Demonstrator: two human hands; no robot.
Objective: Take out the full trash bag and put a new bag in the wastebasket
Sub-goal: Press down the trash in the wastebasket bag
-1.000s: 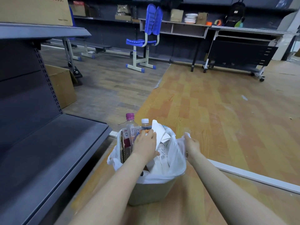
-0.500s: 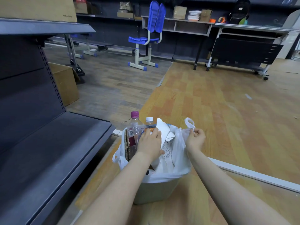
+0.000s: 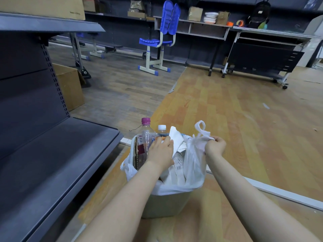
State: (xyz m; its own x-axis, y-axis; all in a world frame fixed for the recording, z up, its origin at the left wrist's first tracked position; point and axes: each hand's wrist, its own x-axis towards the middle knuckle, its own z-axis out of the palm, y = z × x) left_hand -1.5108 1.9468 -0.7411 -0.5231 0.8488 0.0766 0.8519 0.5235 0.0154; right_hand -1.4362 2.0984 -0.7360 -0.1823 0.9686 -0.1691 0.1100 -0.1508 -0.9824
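Note:
A grey wastebasket [image 3: 166, 205] stands on the wooden floor, lined with a white trash bag [image 3: 194, 165]. The bag is stuffed with a purple-capped bottle [image 3: 144, 135], a white-capped bottle [image 3: 161, 131], cardboard [image 3: 135, 154] and papers [image 3: 175, 138]. My left hand [image 3: 160, 151] rests on top of the trash, fingers against the papers and bottles. My right hand [image 3: 215, 144] is closed on the bag's right handle, whose loop [image 3: 201, 127] sticks up above my fist. The bag's left edge still drapes over the rim.
A dark metal shelf unit [image 3: 52, 154] runs close along the left of the basket. A cardboard box [image 3: 70, 86] sits behind it. Farther back stand a blue chair [image 3: 160, 39] and desks [image 3: 262, 49]. A white floor strip [image 3: 279, 193] crosses on the right.
My right hand has pulled the bag's right handle up and off the rim, raising that side. The left hand stays pressed on the trash. The view has tilted down slightly.

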